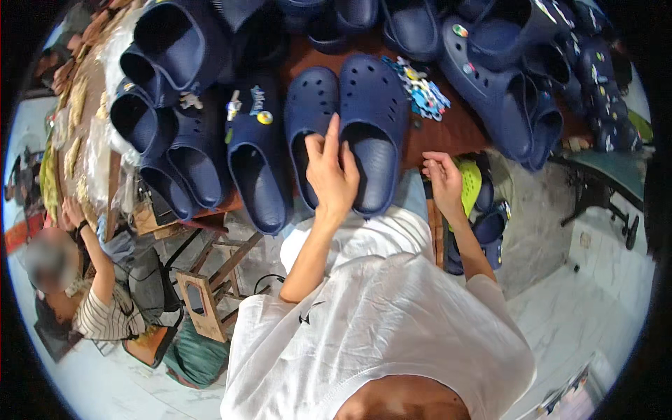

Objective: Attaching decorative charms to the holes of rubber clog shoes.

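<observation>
Left hand (330, 171) fingers spread, resting on a pair of smooth navy perforated foam clogs (350, 122) mid-desk (448, 133), right hand (444, 178) fingers curled together at desk edge, colourful shoe charms (420, 89) just beside.

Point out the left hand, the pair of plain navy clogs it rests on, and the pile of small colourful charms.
left hand (330, 171): head view, back of the hand.
pair of plain navy clogs (374, 94): head view, perforated toe of the right-side clog.
pile of small colourful charms (422, 91): head view, middle of the pile.
</observation>
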Available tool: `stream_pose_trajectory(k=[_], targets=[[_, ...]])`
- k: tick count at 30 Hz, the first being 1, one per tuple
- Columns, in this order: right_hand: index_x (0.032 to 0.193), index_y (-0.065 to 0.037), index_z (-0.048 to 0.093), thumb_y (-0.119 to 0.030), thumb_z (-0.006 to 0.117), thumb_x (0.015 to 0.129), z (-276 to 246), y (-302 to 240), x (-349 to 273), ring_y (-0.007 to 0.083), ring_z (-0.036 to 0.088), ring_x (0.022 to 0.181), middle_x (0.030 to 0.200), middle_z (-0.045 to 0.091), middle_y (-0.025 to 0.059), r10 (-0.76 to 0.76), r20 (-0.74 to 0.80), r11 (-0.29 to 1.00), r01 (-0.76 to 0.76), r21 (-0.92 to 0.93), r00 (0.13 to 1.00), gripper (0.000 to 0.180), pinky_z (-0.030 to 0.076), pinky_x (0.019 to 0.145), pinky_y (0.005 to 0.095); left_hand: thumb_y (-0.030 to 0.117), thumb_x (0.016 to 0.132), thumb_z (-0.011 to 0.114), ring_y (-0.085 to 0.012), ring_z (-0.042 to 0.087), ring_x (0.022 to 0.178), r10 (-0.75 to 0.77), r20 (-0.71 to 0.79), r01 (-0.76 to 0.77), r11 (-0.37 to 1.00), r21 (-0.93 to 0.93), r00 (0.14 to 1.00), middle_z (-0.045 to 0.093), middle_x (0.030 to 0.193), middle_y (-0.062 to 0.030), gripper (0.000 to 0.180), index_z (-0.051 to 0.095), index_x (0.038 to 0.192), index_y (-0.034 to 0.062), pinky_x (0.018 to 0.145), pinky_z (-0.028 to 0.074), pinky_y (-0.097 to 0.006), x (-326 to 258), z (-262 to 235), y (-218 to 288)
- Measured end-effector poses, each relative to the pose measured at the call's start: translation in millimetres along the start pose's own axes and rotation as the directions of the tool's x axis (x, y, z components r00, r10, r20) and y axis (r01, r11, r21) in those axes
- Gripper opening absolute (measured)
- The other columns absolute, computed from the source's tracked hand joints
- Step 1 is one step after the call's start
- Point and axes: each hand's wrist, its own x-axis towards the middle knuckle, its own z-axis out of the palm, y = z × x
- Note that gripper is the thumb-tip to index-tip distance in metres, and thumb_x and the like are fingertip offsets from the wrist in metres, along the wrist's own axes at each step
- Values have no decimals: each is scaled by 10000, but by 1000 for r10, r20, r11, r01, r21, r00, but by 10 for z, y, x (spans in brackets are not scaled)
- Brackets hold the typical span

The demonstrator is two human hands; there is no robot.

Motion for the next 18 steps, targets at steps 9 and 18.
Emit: stream_pose_trajectory(k=[9,18], targets=[[1154,-64,598,-20,585,883,-632,1037,-619,306,580,890,973,562,136,-75,164,780,161,-604,984,274,495,794,385,143,867,707,-324,600,953,148,146,-165,980,113,978,456,1311,-216,616,478,1437,100,783,512,-381,-31,-392,231],[1204,-109,544,33,737,655,-559,1126,-766,390,466,1051,1133,478,175,9,375,523,315,-792,927,599,429,887,462,-31,857,590,-125,563,591,3,76,-2,1000,-11,997,640,731,-70,76,649,903,-21,545,436,-253,-1404,-1354,-1039]])
